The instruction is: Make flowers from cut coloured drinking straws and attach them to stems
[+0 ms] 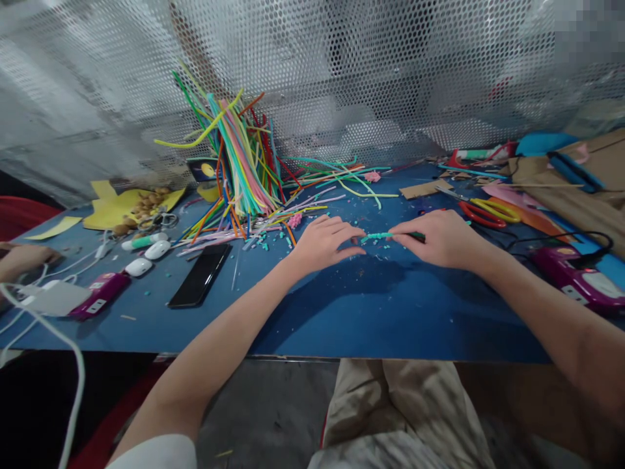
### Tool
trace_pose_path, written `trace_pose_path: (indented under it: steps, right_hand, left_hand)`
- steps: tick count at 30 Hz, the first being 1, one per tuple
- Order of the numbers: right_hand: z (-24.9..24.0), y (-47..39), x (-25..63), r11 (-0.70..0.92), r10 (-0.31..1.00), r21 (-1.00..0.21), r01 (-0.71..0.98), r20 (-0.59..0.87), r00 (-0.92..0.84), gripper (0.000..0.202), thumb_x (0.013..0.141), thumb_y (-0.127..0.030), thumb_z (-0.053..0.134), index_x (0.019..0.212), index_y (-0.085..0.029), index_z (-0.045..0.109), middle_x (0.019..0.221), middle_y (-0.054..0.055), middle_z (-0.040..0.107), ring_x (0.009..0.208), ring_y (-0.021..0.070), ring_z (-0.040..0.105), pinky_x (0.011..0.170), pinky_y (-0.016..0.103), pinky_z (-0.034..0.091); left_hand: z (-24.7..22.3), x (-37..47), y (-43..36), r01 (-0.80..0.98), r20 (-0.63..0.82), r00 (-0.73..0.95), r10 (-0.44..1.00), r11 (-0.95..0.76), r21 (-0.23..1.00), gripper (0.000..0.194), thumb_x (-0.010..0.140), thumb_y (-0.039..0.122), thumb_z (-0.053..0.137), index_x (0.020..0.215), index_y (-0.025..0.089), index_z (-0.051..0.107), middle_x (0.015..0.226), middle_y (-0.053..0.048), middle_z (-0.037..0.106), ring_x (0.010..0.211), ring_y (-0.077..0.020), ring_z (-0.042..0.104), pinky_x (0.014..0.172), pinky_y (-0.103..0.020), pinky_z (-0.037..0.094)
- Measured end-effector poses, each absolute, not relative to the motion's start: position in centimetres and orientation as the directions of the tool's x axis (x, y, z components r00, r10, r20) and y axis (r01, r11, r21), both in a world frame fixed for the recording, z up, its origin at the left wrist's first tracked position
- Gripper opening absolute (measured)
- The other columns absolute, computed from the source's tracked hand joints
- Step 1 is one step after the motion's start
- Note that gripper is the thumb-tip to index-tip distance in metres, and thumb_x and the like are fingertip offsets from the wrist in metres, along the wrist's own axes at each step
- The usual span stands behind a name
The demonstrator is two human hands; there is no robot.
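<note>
On the bench [371,326], a teal strand [377,236] is being flanked by the left hand [322,242], whose thumb and fingers are being held parted, and the right hand [438,238], in which a slim dark tool [418,236] is being clasped. Coloured stems [240,163] are being seen toward ten o'clock.

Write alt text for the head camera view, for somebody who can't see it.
A person's right hand holds a thin dark item by some teal pieces on a blue tabletop, the left hand close by with thumb and fingers apart. Behind stands a bundle of multicoloured stems; a black phone lies left, red and yellow scissor handles right.
</note>
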State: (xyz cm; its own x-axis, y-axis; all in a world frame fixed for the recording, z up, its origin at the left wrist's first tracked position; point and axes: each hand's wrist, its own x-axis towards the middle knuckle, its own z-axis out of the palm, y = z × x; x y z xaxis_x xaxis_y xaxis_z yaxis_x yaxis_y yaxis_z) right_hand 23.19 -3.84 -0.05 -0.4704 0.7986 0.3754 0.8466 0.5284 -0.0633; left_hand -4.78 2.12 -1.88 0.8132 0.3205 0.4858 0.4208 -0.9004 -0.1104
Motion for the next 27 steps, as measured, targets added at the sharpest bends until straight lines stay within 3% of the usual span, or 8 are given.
trace_pose_path:
  steps: [7,16,21,27]
  right_hand:
    - [0.3,-3.9,23.0,0.515,0.838,-0.110,0.850,0.272,-0.473,0.033,0.097,-0.041,0.046,0.108,-0.032,0.075,0.095,-0.001,0.079,0.085,0.0211,0.072,0.066,0.029,0.045]
    - [0.0,-3.8,22.6,0.581,0.808,-0.226,0.782,0.275,-0.521,0.032,0.099,-0.041,0.045,0.117,-0.029,0.069,0.107,0.001,0.077,0.096,0.0221,0.072,0.078,0.031,0.048]
    - [-0.5,-3.5,22.1,0.625,0.780,-0.315,0.714,0.282,-0.558,0.027,0.100,-0.036,0.046,0.108,-0.024,0.068,0.099,0.003,0.077,0.090,0.0207,0.071,0.078,0.031,0.047]
    - [-0.9,-3.9,21.2,0.644,0.765,-0.374,0.667,0.319,-0.560,0.022,0.098,-0.029,0.050,0.109,-0.024,0.068,0.091,0.000,0.076,0.081,0.0169,0.070,0.074,0.027,0.046]
  left_hand:
    - [-1.6,-4.7,1.8,0.416,0.558,0.806,0.196,-0.859,-0.299,0.025,0.100,0.038,0.054,0.119,0.027,0.065,0.093,0.005,0.076,0.074,-0.0122,0.062,0.071,-0.030,0.036]
    - [-0.9,-4.1,0.2,0.465,0.574,0.784,0.235,-0.835,-0.294,0.022,0.102,0.033,0.050,0.117,0.029,0.065,0.106,0.010,0.077,0.074,-0.0090,0.062,0.073,-0.031,0.037]
    - [-0.8,-3.8,-0.7,0.514,0.562,0.773,0.293,-0.809,-0.286,0.021,0.101,0.033,0.053,0.112,0.026,0.069,0.104,0.006,0.077,0.082,-0.0112,0.067,0.076,-0.032,0.039]
    - [-1.0,-3.1,-1.6,0.519,0.573,0.769,0.281,-0.799,-0.304,0.020,0.101,0.033,0.052,0.107,0.025,0.069,0.091,0.004,0.077,0.073,-0.0113,0.066,0.073,-0.030,0.038]
